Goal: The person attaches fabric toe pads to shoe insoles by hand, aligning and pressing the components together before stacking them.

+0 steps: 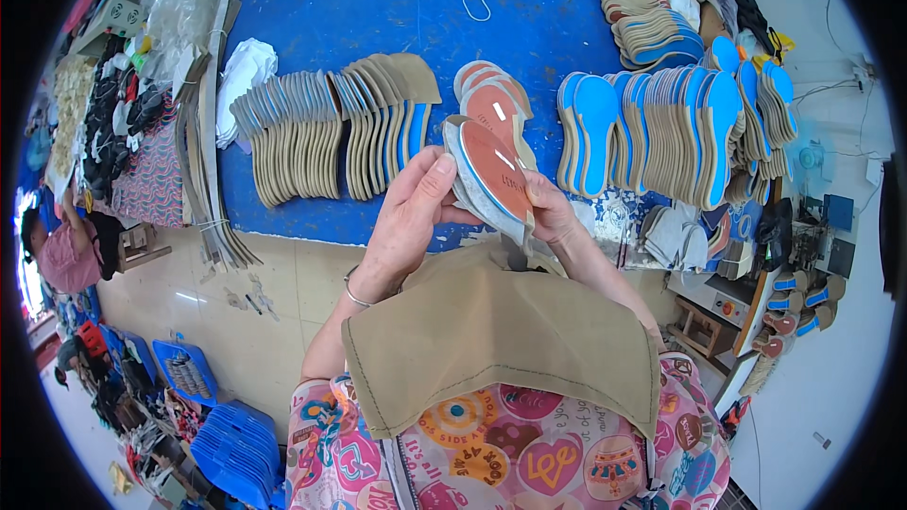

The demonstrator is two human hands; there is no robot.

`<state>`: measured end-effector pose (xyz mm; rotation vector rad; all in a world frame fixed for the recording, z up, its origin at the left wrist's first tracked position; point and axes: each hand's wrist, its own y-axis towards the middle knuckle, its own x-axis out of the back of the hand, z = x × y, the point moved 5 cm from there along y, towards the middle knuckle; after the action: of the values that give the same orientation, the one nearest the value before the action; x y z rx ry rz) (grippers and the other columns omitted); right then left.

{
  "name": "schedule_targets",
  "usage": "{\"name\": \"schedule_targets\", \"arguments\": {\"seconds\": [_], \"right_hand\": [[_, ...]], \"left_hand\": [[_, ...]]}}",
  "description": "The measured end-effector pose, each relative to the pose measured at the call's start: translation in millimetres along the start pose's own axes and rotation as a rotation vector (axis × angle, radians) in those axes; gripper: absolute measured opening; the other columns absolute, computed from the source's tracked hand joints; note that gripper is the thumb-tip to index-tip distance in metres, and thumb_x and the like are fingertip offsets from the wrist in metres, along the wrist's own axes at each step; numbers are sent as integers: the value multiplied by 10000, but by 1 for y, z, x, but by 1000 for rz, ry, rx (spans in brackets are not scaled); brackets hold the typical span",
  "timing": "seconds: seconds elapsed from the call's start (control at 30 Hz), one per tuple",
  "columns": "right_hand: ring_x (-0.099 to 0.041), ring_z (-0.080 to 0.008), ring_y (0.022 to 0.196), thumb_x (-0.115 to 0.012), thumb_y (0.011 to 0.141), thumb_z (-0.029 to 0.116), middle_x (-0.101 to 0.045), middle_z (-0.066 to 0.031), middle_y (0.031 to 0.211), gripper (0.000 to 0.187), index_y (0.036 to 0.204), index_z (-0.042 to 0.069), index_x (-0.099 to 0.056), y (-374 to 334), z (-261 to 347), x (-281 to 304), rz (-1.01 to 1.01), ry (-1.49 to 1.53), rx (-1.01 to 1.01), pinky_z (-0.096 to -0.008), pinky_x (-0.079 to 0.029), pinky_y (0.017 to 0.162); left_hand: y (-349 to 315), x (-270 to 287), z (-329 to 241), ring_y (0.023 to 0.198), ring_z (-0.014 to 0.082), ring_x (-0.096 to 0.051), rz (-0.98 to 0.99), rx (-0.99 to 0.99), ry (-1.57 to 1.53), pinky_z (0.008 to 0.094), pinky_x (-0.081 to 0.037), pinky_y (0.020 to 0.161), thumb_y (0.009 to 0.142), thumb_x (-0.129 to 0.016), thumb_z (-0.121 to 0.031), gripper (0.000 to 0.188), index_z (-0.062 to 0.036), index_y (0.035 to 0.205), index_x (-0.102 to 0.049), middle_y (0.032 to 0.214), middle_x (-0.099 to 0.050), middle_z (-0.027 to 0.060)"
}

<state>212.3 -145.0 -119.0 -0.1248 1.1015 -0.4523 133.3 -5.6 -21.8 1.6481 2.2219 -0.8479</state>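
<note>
Red-and-grey insoles [493, 168] are held in both hands above a blue table [378, 5].
The left edge is clasped by the left hand [408, 211], closed with its thumb on top; the right edge is pinched by the right hand [556, 212]. Beyond, a red pile [489, 102] is flanked by a tan row [295, 142] at left and a blue-faced row [661, 127] at right.

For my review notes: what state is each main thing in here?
Held insoles: tilted, red face showing
Left hand: gripping them
Right hand: gripping them
Red insoles on table: overlapping
Left insole row: packed close
Right insole row: blue faces showing
White loop: lying loose
White bundle: crumpled
</note>
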Motion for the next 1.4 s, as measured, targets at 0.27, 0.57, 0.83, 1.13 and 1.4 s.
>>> {"name": "schedule_targets", "arguments": {"seconds": [0.27,0.57,0.83,1.13,1.4], "right_hand": [[-605,-177,918,-657,754,265,-585,-141,1063,560,1167,-56,-456,1,1,-5,-6,-37,21,-275,-507,753],[-606,-196,869,-584,803,330,-549,-130,1119,561,1208,-23,-425,5,20,-28,3,-103,74,-279,-491,732],[-585,-174,647,-391,895,392,-612,-96,873,412,1083,46,-511,24,79,-39,681,325,312,-264,-452,627],[-515,-105,696,-608,801,278,-572,-46,763,314,930,-7,-581,17,34,74,-805,-837,313,-240,-409,607],[-477,-354,957,-683,667,184,-491,-176,1009,554,1157,55,-458,-33,91,82,-1317,-2011,694,-393,-393,812]], "left_hand": [[1,6,1,870,211,-613,-42,24,-42,344,-537,725,928,-373,-235,353,52,1122,-444,996,-580,132],[12,9,-4,779,167,-617,-74,-31,-132,304,-528,705,877,-452,-106,203,40,992,-535,892,-608,107],[33,63,20,1206,363,-365,65,-232,-682,547,-349,941,743,-445,-88,585,0,1303,-303,1322,-343,216],[-4,133,40,1097,261,-486,45,-10,-256,381,-396,916,648,-415,-12,532,34,1176,-459,1140,-525,169],[-17,63,63,892,87,-505,321,365,34,217,-407,762,746,-502,-84,183,-2,902,-550,963,-591,62]]}}
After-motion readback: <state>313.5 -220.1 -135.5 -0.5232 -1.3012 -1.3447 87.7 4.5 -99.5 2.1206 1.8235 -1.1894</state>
